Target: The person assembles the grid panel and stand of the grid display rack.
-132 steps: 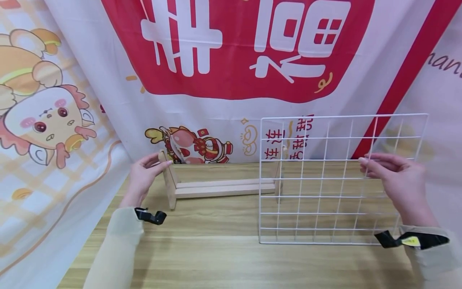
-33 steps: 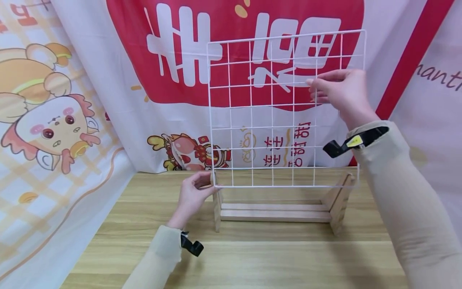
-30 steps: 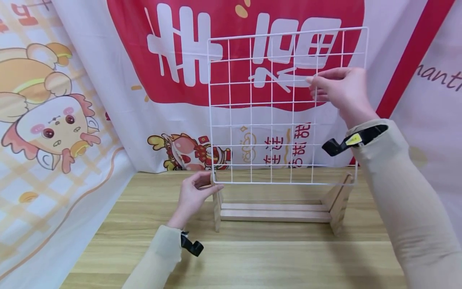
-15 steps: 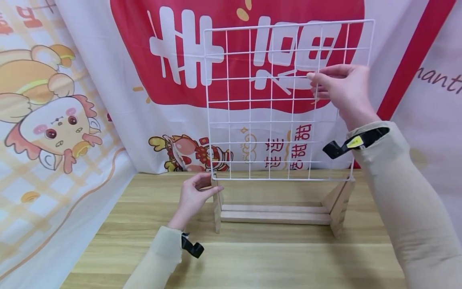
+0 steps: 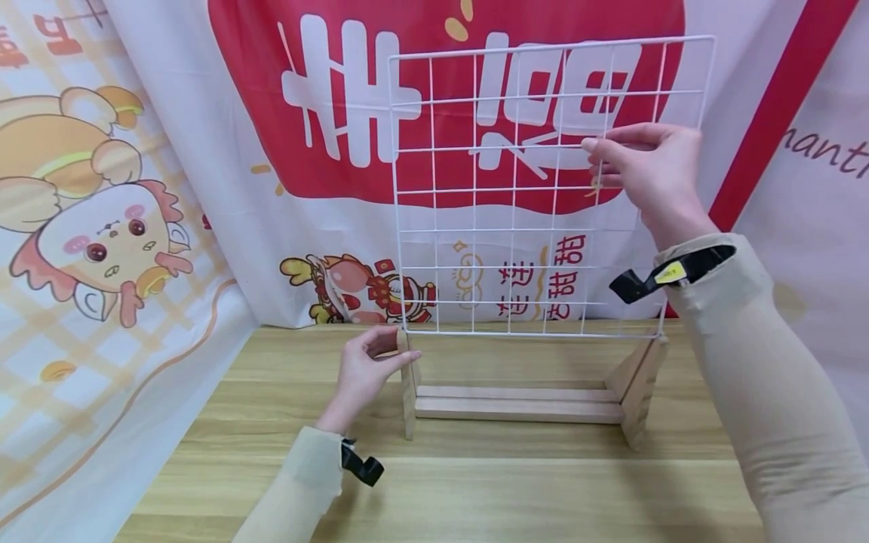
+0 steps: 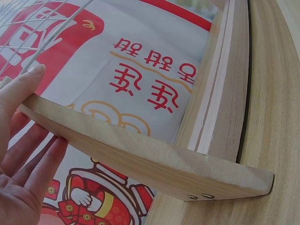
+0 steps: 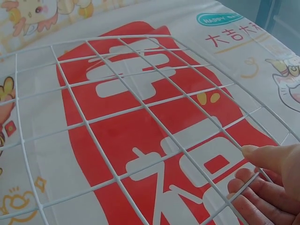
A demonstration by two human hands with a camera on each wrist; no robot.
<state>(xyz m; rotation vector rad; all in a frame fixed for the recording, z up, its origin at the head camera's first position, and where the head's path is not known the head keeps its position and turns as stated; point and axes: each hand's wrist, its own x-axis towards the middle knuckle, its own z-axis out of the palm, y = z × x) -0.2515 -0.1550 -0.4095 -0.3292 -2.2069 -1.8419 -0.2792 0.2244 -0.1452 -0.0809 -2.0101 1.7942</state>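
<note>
A light wooden stand (image 5: 519, 411), two upright end pieces joined by low bars, rests on the table. My left hand (image 5: 363, 373) holds the top of its left end piece (image 6: 140, 152), thumb on the near side and fingers on the far side. Above the stand, a white wire grid panel (image 5: 514, 188) is held up nearly upright. My right hand (image 5: 655, 170) pinches its wires right of the middle. The panel's lower corners are level with the tops of both end pieces; whether they touch the wood I cannot tell.
Under the stand lies a wood-grain table (image 5: 489, 494). A red and white printed cloth (image 5: 326, 219) hangs close behind the panel, and another cloth with a cartoon animal (image 5: 75, 362) covers the left side. Each wrist wears a black strap.
Over the longer span, the panel went from the right to above the stand, and the stand shifted right and nearer. Within the last second, the panel's lower edge rose slightly; both grips stayed.
</note>
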